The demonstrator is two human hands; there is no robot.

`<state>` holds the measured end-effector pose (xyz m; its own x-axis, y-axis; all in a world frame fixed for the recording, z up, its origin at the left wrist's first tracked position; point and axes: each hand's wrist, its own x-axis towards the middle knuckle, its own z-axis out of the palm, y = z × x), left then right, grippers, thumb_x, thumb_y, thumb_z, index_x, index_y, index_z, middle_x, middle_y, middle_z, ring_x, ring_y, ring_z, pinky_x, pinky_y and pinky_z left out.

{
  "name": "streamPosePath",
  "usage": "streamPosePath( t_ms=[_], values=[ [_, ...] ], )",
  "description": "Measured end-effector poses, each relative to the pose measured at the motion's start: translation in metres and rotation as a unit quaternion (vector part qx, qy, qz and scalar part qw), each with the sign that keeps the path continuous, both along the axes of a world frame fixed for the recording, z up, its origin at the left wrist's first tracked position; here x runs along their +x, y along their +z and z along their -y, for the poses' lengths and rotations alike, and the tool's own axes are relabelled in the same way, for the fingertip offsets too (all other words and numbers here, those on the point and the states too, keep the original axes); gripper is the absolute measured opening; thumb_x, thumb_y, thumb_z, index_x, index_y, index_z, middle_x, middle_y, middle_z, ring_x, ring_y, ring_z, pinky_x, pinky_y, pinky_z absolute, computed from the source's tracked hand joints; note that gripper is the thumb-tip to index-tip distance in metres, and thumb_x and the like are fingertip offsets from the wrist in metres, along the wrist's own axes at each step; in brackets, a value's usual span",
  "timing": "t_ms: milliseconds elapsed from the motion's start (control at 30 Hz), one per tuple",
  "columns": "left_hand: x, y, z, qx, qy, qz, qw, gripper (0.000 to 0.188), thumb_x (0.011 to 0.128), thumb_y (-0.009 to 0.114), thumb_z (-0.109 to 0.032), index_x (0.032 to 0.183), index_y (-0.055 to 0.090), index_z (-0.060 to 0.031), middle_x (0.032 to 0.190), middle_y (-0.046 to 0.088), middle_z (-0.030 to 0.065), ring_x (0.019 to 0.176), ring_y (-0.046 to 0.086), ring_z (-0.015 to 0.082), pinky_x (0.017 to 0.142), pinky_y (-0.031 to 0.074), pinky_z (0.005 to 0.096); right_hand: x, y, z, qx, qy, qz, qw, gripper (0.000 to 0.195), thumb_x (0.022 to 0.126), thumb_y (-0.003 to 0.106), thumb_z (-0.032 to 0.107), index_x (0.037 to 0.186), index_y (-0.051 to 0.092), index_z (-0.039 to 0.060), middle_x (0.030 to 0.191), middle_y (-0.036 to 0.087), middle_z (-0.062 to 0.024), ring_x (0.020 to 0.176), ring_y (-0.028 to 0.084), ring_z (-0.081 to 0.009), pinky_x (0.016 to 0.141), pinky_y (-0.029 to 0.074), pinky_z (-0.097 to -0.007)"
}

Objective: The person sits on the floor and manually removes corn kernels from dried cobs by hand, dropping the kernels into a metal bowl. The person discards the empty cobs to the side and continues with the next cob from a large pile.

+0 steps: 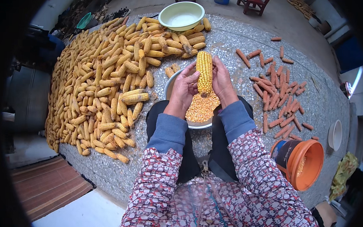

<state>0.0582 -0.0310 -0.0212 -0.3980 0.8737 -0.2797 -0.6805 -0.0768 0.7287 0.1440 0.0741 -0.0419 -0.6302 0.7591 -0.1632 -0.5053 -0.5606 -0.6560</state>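
Observation:
A full ear of dried yellow corn (204,73) stands nearly upright between my two hands, its kernels showing all over the side facing me. My left hand (184,89) grips it from the left, the thumb lying against the kernels. On the other side my right hand (222,79) holds it, with most of its fingers hidden behind the ear. Below the hands a wide basin (168,88) sits between my knees. Loose corn kernels (202,108) cover its bottom.
A large heap of unshelled corn ears (101,80) spreads to the left. An empty pale green basin (182,16) rests at its far edge. Bare reddish cobs (278,90) lie scattered on the right. Nearer, an orange bucket (310,166) with some kernels inside lies tipped, beyond it a white bowl (335,135).

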Motion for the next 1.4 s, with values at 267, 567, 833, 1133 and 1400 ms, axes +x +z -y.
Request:
streamPosePath(
  t_ms=[267, 567, 833, 1133, 1400],
  values=[
    [0.000, 0.006, 0.001, 0.055, -0.069, 0.051, 0.995, 0.048, 0.094, 0.045, -0.009, 0.140, 0.031, -0.0033, 0.120, 0.057, 0.0192, 0.102, 0.064, 0.0320, 0.079, 0.059, 0.0419, 0.016, 0.000, -0.008, 0.022, 0.121, 0.000, 0.992, 0.040, 0.097, 0.053, 0.037, 0.114, 0.056, 0.0010, 0.094, 0.064, -0.0061, 0.080, 0.065, -0.0116, 0.063, 0.054, -0.0205],
    [0.010, 0.012, 0.001, -0.077, -0.065, -0.184, 0.978, 0.079, 0.088, 0.067, -0.021, 0.150, 0.020, -0.0191, 0.117, 0.060, 0.0144, 0.091, 0.066, 0.0180, 0.060, 0.060, 0.0288, 0.017, -0.001, -0.005, 0.111, 0.082, 0.085, 0.987, 0.037, 0.098, 0.050, 0.032, 0.111, 0.057, -0.0025, 0.098, 0.064, -0.0091, 0.084, 0.063, -0.0130, 0.073, 0.053, -0.0261],
    [0.009, 0.018, 0.003, -0.084, -0.078, -0.217, 0.969, 0.089, 0.080, 0.074, -0.009, 0.150, 0.022, -0.0264, 0.107, 0.066, 0.0108, 0.088, 0.066, 0.0157, 0.056, 0.058, 0.0235, 0.017, 0.009, -0.002, 0.276, 0.116, 0.147, 0.943, 0.052, 0.096, 0.047, 0.049, 0.101, 0.058, -0.0021, 0.088, 0.061, -0.0065, 0.080, 0.055, -0.0127, 0.073, 0.046, -0.0282],
    [0.006, 0.016, 0.004, -0.100, -0.082, -0.215, 0.968, 0.086, 0.078, 0.074, -0.006, 0.148, 0.028, -0.0237, 0.102, 0.066, 0.0124, 0.085, 0.066, 0.0153, 0.052, 0.056, 0.0228, 0.016, -0.005, -0.002, 0.392, 0.076, 0.254, 0.881, 0.048, 0.100, 0.041, 0.041, 0.098, 0.057, -0.0040, 0.079, 0.059, -0.0125, 0.073, 0.053, -0.0176, 0.070, 0.044, -0.0345],
    [0.007, 0.014, 0.004, -0.072, -0.067, -0.195, 0.976, 0.085, 0.077, 0.075, -0.005, 0.147, 0.029, -0.0222, 0.103, 0.066, 0.0143, 0.087, 0.066, 0.0178, 0.053, 0.057, 0.0246, 0.014, -0.014, -0.004, 0.353, 0.040, 0.208, 0.911, 0.047, 0.099, 0.045, 0.042, 0.098, 0.058, -0.0028, 0.083, 0.061, -0.0080, 0.073, 0.054, -0.0146, 0.068, 0.045, -0.0304]
  ],
)
